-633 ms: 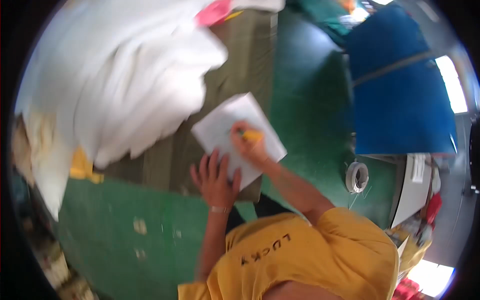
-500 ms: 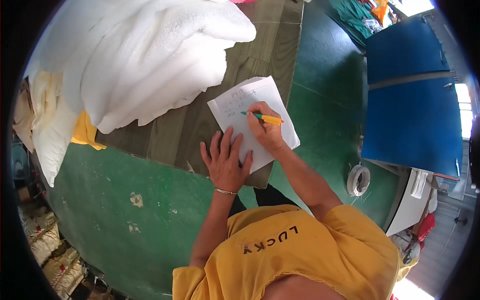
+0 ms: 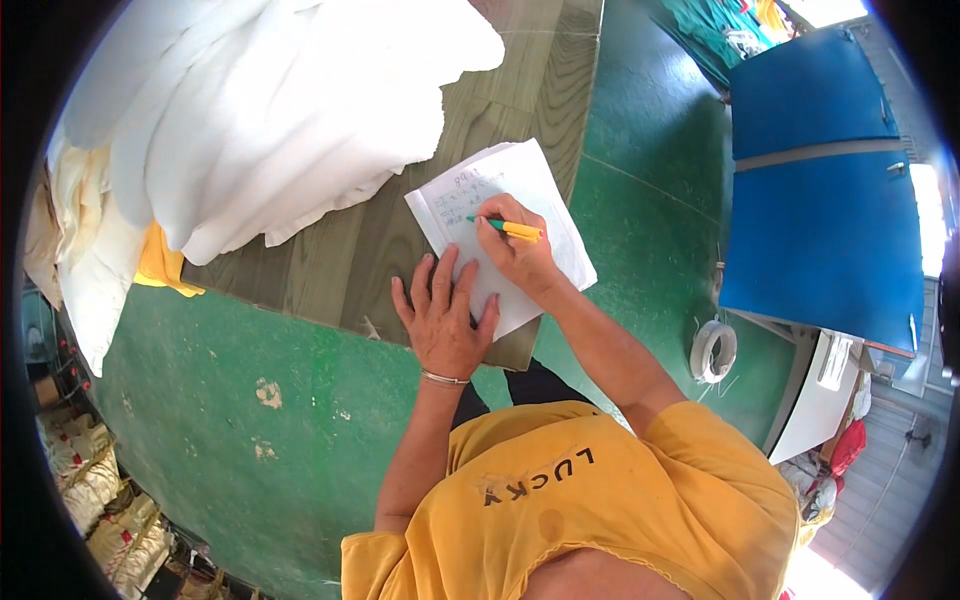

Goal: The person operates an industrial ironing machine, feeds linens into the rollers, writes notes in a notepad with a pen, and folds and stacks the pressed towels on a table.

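Note:
A white notepad (image 3: 545,240) with several handwritten lines lies slightly turned at the corner of a wood-grain table (image 3: 320,270). My right hand (image 3: 520,245) pinches a green and yellow pen (image 3: 517,230), its green tip at the writing on the upper left of the page. Spread flat, my left hand (image 3: 445,315) rests over the notepad's lower left edge and the tabletop beside it, holding nothing. A thin bracelet (image 3: 443,378) circles the left wrist.
A big heap of white fabric (image 3: 290,120) covers the table's left part, with yellow cloth (image 3: 165,262) hanging below. Blue panels (image 3: 825,230) stand on the right. A white coil (image 3: 713,352) lies on the green floor (image 3: 250,440); wrapped bundles (image 3: 125,540) sit lower left.
The pen and my right hand have shifted slightly on the page, the tip still by the written lines. My left hand stays flat in place. The whole view has shifted a little.

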Demonstrator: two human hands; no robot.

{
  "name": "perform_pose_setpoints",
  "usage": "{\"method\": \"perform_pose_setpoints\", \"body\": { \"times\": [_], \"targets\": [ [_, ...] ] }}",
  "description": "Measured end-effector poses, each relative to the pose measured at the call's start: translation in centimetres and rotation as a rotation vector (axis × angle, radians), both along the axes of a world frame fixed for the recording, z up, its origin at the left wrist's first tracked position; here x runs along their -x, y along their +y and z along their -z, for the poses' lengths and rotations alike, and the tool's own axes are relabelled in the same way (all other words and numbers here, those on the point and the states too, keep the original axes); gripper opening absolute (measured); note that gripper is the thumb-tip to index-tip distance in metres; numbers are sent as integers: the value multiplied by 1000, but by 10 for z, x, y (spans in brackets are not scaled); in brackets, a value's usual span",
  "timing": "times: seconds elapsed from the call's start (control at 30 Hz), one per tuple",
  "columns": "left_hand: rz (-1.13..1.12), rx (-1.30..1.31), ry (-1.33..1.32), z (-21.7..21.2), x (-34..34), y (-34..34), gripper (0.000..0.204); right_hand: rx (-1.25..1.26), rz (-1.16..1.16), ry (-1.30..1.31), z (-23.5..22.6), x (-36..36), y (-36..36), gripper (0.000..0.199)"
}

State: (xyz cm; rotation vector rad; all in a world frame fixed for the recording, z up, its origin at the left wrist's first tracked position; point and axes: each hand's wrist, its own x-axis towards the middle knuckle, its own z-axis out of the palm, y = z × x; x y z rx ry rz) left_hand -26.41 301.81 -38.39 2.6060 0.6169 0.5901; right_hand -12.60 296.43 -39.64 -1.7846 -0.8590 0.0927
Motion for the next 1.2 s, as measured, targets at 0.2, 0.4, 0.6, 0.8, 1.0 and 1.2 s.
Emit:
{"method": "perform_pose_setpoints", "body": {
  "times": [0.2, 0.4, 0.6, 0.8, 1.0, 1.2],
  "targets": [
    [2, -3, -8, 1, 0, 0, 38, 42, 85, 183, -7, 2, -5, 7],
    [5, 10, 20, 0, 1, -1, 39, 26, 61, 78, 1, 0, -3, 6],
    [7, 5, 28, 2, 2, 5, 40, 44, 99, 76, -2, 2, 2, 7],
    [79, -28, 3, 0, -11, -4, 38, 93, 28, 347, 29, -10, -23, 9],
    [37, -129, -13, 6, 4, -4, 42, -137, 54, 241, 1, 3, -4, 9],
    [36, -126, -10, -4, 0, -9, 43, 314, -31, 185, -31, -37, -28, 24]
  ]
}}
